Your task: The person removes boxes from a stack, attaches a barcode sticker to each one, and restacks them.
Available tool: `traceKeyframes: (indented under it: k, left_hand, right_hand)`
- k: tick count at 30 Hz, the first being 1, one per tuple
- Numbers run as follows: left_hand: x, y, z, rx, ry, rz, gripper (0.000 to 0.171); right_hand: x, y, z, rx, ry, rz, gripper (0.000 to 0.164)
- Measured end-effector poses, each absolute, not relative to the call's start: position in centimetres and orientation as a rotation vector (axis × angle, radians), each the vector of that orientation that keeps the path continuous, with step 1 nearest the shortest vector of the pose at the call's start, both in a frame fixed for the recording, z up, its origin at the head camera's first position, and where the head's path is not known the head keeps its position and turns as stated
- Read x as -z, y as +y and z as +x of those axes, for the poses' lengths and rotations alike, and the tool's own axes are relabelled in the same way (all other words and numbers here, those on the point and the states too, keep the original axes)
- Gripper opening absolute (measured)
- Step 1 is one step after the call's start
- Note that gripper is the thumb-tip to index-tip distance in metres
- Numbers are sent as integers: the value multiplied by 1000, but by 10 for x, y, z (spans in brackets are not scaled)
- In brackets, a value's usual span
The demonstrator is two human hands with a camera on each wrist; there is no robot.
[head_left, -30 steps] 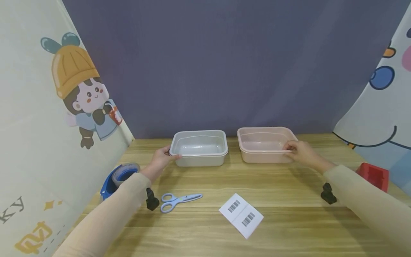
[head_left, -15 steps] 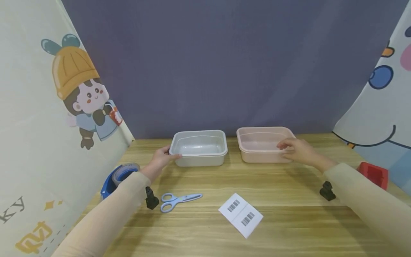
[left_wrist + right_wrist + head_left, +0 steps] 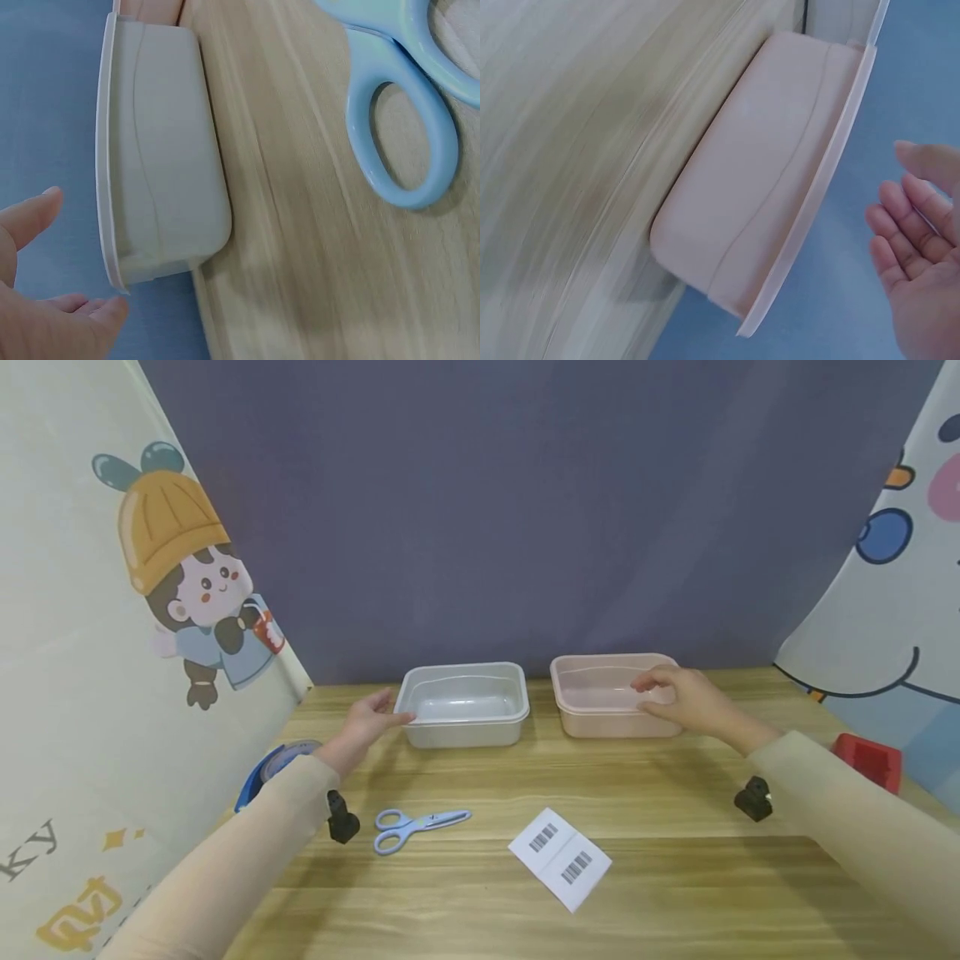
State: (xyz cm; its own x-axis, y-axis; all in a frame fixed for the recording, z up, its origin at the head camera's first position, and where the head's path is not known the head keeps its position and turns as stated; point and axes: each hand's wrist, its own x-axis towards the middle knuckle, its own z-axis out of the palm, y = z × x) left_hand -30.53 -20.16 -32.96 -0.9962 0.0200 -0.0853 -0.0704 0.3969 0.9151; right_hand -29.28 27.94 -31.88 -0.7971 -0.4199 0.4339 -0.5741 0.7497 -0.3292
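At the back of the wooden table stand two rectangular plastic boxes with nothing inside. The white box [image 3: 465, 735] is left of the pink box [image 3: 615, 725]. My left hand [image 3: 363, 727] is beside the white box's left front corner, thumb and fingers spread. In the left wrist view that box [image 3: 169, 150] shows a small gap to the thumb, with the other fingertips near its rim corner. My right hand [image 3: 693, 700] overlaps the pink box's right side in the head view. The right wrist view shows its relaxed fingers [image 3: 911, 225] apart from the rim, holding nothing.
Light blue scissors [image 3: 420, 824] lie on the table [image 3: 480, 927] at front left. A white sheet with two barcodes [image 3: 561, 860] lies at front centre. A blue holder with a tape roll [image 3: 288, 756] stands at far left, a red object [image 3: 870, 764] at far right.
My right hand has released the pink box's rim and shifted left and up over it. My left hand has loosened from the white box's corner and drawn slightly left.
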Motion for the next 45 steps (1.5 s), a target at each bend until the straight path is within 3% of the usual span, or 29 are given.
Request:
traceKeyframes:
  k: [17, 30, 45]
  left_hand:
    - [322, -174, -282, -1283, 2873, 307, 88]
    - [327, -145, -253, -823, 3000, 811, 89]
    - [351, -106, -220, -862, 2722, 989, 94]
  right_hand:
    - [319, 253, -271, -793, -2555, 871, 29]
    - [335, 237, -245, -754, -2667, 842, 49]
    - [357, 215, -222, -905, -2729, 902, 49]
